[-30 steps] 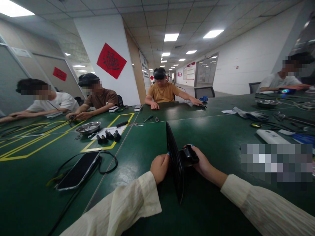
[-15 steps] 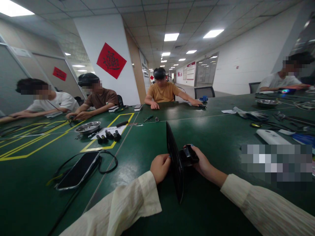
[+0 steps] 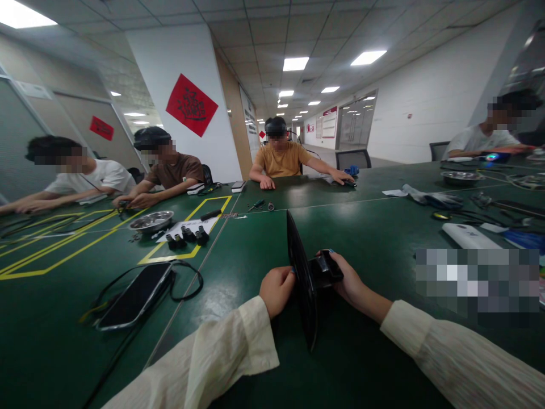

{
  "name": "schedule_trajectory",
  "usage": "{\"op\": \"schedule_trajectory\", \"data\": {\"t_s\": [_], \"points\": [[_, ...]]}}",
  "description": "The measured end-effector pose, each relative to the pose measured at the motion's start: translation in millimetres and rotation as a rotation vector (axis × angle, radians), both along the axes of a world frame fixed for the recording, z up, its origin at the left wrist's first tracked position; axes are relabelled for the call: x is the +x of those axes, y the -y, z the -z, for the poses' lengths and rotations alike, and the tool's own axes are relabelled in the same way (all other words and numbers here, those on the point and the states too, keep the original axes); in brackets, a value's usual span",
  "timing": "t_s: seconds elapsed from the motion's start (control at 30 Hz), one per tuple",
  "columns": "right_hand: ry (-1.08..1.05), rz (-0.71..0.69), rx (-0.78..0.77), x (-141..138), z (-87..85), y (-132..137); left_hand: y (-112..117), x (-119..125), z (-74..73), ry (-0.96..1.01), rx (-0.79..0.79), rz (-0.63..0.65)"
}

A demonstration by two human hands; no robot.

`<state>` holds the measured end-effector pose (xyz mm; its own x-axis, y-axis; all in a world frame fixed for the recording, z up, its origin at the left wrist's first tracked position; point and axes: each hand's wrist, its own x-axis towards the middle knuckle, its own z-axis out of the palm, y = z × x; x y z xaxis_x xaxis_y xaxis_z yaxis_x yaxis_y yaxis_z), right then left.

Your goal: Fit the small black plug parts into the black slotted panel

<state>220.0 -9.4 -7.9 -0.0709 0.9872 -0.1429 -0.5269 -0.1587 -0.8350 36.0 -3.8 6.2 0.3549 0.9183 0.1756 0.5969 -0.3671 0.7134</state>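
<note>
A thin black round plate (image 3: 300,272) stands on edge on the green table (image 3: 238,250), seen edge-on in front of me. My left hand (image 3: 276,291) is curled against its left face, fingers closed on it. My right hand (image 3: 348,279) wraps round a black block-shaped part (image 3: 326,268) fixed to the plate's right face. Both cream sleeves reach in from the bottom edge.
A dark phone with a looped black cable (image 3: 137,294) lies at my left. Further back are a metal bowl (image 3: 152,220), small black parts (image 3: 187,235) on white paper and yellow floor-tape lines. A white device (image 3: 467,235) lies right. Several people sit round the table.
</note>
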Motion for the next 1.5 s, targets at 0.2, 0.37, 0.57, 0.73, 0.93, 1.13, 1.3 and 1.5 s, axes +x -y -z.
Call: {"op": "schedule_trajectory", "data": {"t_s": [0.2, 0.37, 0.57, 0.73, 0.93, 1.13, 1.3, 1.5], "points": [[-0.011, 0.007, -0.004, -1.4, -2.4, -0.1, 0.3, 0.0, -0.8, -0.003, 0.002, 0.015], [-0.016, -0.008, 0.004, -0.8, -1.9, -0.2, -0.4, 0.1, 1.5, 0.023, -0.003, -0.007], [-0.007, -0.011, 0.013, -0.5, -3.4, 0.2, -0.4, 0.2, 0.6, 0.013, -0.013, -0.008], [-0.001, -0.008, 0.011, -0.5, -2.4, -0.3, 0.3, 0.0, -0.5, -0.002, 0.006, 0.002], [0.017, -0.008, 0.017, -0.9, -6.3, 2.7, -0.7, -0.7, 2.1, 0.019, 0.012, -0.011], [0.004, 0.0, 0.023, -2.5, -6.1, 1.3, 0.3, -0.2, -0.1, -0.012, -0.001, -0.011], [0.006, 0.005, 0.022, -2.2, -5.2, 0.8, 1.9, 0.8, -4.2, -0.03, 0.009, 0.002], [0.01, 0.016, 0.003, -2.1, -3.8, 0.8, 3.3, 0.8, -6.0, -0.039, 0.014, 0.003]]}}
